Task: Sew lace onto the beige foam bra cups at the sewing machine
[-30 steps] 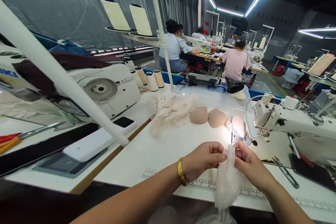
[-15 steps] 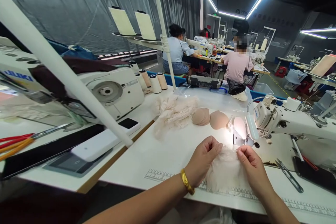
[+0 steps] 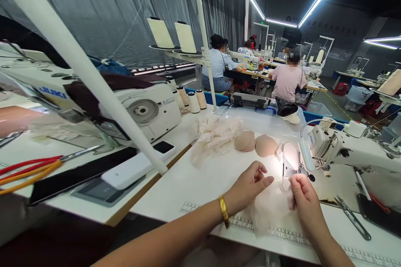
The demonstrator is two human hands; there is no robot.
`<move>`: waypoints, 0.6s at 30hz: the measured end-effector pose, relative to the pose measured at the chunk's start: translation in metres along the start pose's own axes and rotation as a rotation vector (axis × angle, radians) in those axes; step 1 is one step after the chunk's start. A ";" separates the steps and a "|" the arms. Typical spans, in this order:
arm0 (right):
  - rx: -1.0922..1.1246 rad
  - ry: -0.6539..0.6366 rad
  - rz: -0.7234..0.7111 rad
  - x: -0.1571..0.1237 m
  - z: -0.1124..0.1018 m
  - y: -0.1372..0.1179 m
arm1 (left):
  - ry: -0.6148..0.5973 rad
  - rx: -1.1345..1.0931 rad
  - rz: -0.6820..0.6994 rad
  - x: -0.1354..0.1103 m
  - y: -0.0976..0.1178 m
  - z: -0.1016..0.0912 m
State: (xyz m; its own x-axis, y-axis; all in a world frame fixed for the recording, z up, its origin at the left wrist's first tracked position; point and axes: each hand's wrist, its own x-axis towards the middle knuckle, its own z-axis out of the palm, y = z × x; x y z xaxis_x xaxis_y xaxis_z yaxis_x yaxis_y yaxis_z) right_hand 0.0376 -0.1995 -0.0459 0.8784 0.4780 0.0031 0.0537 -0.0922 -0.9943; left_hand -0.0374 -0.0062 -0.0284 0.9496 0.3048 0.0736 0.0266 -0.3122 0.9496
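Observation:
A sheer, pale cream piece of lace fabric [image 3: 267, 212] hangs over the front of the table, its lower part blurred. My right hand [image 3: 308, 200] pinches its upper right edge between thumb and fingers. Just left of the fabric's top, my left hand [image 3: 249, 185] is open, thumb and fingertips apart and nothing between them. A gold bracelet [image 3: 223, 212] circles that wrist. Beyond my hands is the lit needle area of a white sewing machine [image 3: 330, 144], with a pale moulded cup [image 3: 291, 155] beside it. Stacked beige cups [image 3: 244, 142] and another beige cup [image 3: 265, 146] lie farther back.
Crumpled lace [image 3: 216, 133] lies at the back left of the table. Thread snips [image 3: 354, 219] and a black tray [image 3: 380, 212] are at right. A white pole [image 3: 94, 83] slants across the left, near a second machine [image 3: 150, 110]. People sit sewing in the background.
My left hand has let go of the fabric and its fingers have opened. My right hand still pinches the edge, and the fabric hangs lower on the left. The view has shifted slightly left.

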 end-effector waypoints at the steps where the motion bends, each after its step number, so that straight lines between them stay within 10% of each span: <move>1: -0.014 -0.005 0.004 0.003 -0.001 0.003 | 0.021 0.176 0.054 0.011 0.002 -0.012; 6: -0.073 -0.023 -0.015 0.014 -0.003 0.012 | 0.215 0.862 0.160 0.067 0.003 -0.067; 12: -0.024 -0.018 -0.026 0.015 -0.001 0.014 | 0.187 0.973 0.153 0.089 -0.009 -0.080; 18: 0.103 0.003 0.021 0.018 -0.004 0.015 | 0.412 0.898 0.186 0.068 0.023 -0.078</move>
State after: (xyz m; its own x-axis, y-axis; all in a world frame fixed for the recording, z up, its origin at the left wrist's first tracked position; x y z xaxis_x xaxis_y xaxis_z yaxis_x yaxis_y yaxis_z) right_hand 0.0560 -0.1953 -0.0600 0.8800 0.4746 -0.0181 -0.0141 -0.0119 -0.9998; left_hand 0.0037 0.0773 0.0219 0.7847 0.4171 0.4585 0.2765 -0.8976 0.3433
